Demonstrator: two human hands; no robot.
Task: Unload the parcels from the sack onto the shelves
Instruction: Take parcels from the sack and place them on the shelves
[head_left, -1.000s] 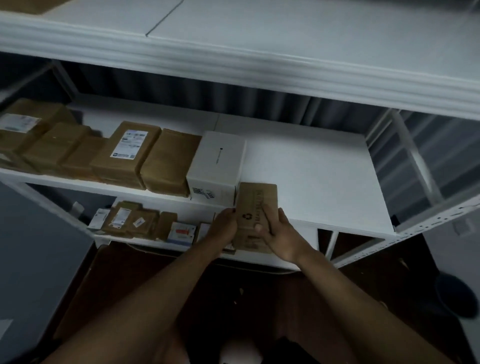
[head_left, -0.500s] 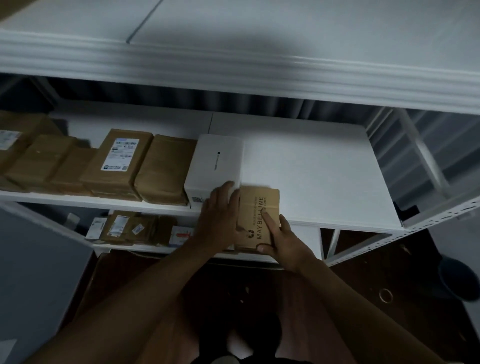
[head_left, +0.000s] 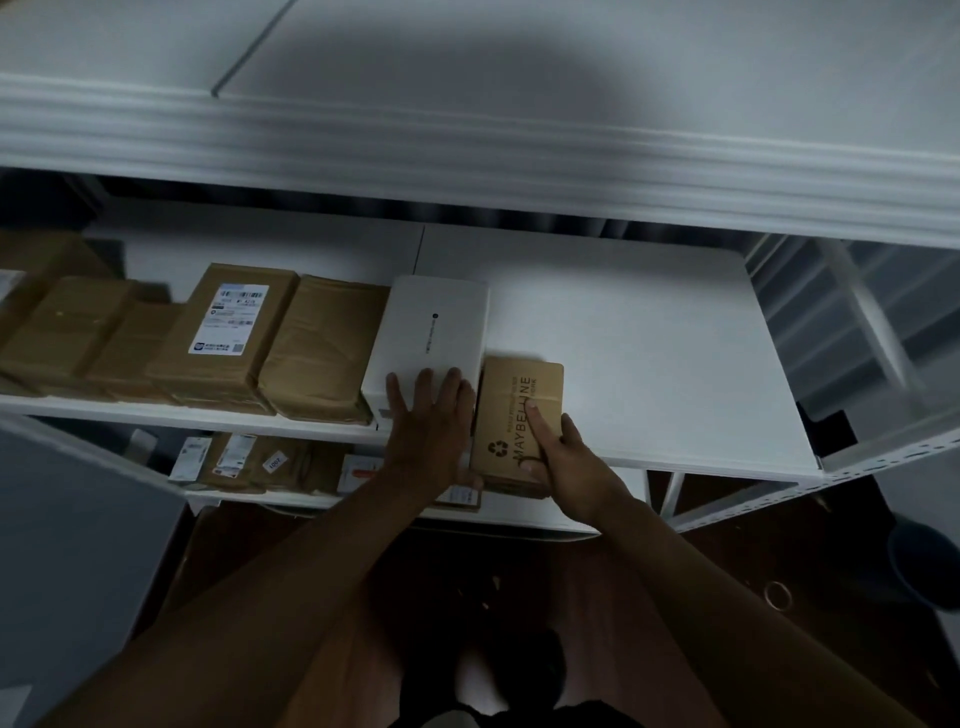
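right hand (head_left: 563, 457): gripping the near end of the brown Maybelline parcel (head_left: 519, 421), thumb curled at its front edge, index finger lying straight along the top
left hand (head_left: 428, 415): fingers pretty much straight, lying flat on the near end of the white box (head_left: 431, 338), not holding anything
parcel spot: sitting on the middle shelf (head_left: 649, 364), its left side right up against the white box, near end hanging over the shelf's front edge
open room: the shelf right of the parcel is looking bare out to the right edge
left side: a row of brown parcels (head_left: 234, 332) is sitting packed side by side up to the white box
below: the lower shelf (head_left: 519, 512) is holding smaller labelled packets (head_left: 244, 460)
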